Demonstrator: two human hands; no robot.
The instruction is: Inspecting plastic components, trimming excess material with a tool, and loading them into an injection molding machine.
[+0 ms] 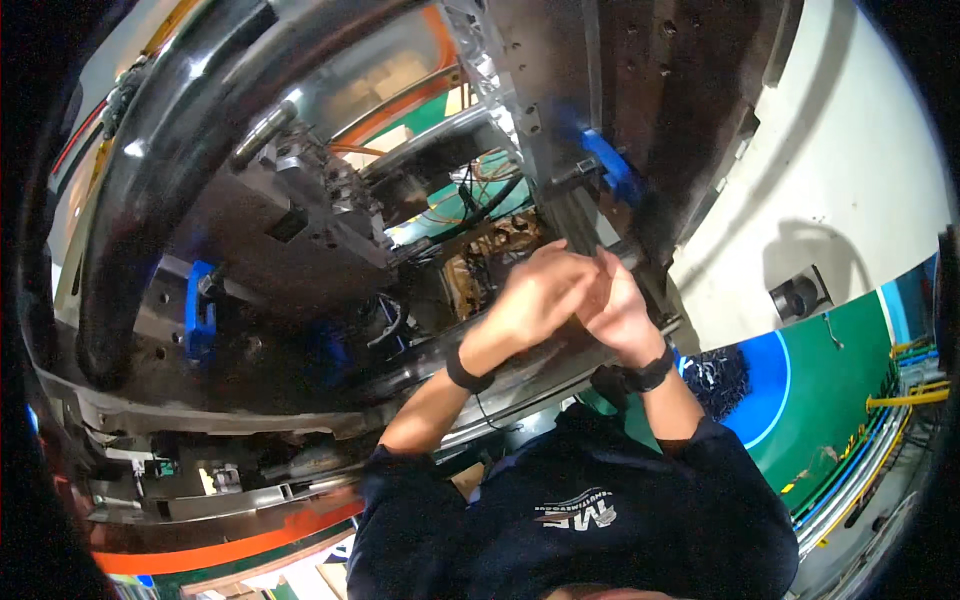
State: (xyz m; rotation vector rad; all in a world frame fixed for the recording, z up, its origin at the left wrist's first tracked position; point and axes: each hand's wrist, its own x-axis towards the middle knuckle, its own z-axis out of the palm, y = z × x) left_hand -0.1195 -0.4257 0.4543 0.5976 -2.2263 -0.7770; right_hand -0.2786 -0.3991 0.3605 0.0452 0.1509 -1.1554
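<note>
Both hands meet in front of the open machine, the left hand (535, 295) laid over the right hand (618, 305), fingers curled together just below a dark steel plate (640, 110) with a blue clamp (610, 165); whether either grip holds anything cannot be told, since the fingers hide it. Each wrist wears a black band (465, 372). A thick black bar (160, 170) curves past the grey mould block (290, 225) to the left, well apart from the hands.
</note>
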